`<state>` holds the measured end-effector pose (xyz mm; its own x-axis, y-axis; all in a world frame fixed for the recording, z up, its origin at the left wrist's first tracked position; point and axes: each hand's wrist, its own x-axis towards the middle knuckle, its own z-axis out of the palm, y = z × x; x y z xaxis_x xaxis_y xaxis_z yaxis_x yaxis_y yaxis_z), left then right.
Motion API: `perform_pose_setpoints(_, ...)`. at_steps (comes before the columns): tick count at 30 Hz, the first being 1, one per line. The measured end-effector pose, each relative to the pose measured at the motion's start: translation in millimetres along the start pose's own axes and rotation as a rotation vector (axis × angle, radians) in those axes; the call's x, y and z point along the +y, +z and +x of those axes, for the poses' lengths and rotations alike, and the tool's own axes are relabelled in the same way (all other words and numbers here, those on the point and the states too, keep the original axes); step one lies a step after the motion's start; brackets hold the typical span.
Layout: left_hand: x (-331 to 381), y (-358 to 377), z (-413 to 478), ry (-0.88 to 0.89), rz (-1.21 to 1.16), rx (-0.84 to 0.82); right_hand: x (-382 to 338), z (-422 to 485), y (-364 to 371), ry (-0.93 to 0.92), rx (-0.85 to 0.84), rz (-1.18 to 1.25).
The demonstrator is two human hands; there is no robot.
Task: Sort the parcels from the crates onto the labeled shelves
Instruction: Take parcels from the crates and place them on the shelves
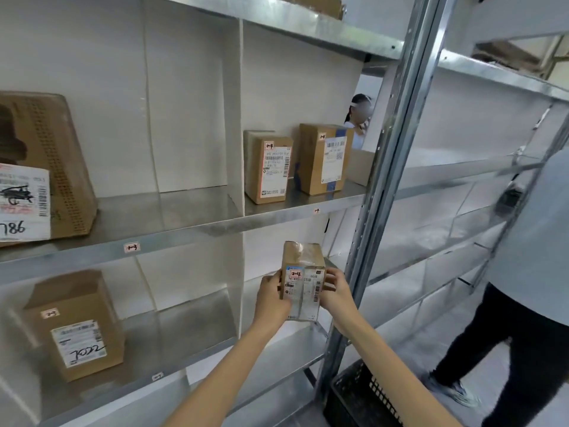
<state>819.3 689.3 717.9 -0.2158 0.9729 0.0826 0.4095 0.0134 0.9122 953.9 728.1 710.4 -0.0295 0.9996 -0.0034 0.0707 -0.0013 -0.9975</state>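
Observation:
I hold a small cardboard parcel (303, 272) with a white label and a red-edged tag marked 2-4, upright in front of the lower right shelf bay. My left hand (271, 298) grips its left side. My right hand (337, 292) grips its right side. Above, the bay tagged 1-4 (317, 211) holds two upright parcels (271, 169) (324, 158). The tag 1-3 (131, 247) marks the bay to its left.
A large brown parcel (46, 167) marked 786 leans at the far left, and a box (77, 328) marked 7022 stands in the lower left bay. A black crate (360, 399) sits on the floor by the steel upright (381, 186). A person (529, 303) stands at right; another is behind the rack.

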Motion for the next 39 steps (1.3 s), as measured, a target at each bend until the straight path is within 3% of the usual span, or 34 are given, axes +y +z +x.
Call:
perform_pose_setpoints(11, -33.1, 24.3, 81.3, -0.348, -0.269, 0.16, 35.5, 113.2, 9.0, 0.333, -0.096, 0.278)
perform_pose_setpoints(21, -115.0, 65.2, 178.0, -0.543, -0.383, 0.328, 68.3, 211.8, 28.3, 0.399, -0.221, 0.222)
perform_pose_setpoints(29, -101.4, 69.3, 178.4, -0.701, -0.584, 0.399, 111.6, 240.8, 56.3, 0.472, -0.36, 0.158)
perform_pose_setpoints(39, -144.8, 77.7, 190.5, -0.791, -0.753, 0.557, 144.5, 257.2, 77.3, 0.465, -0.471, 0.164)
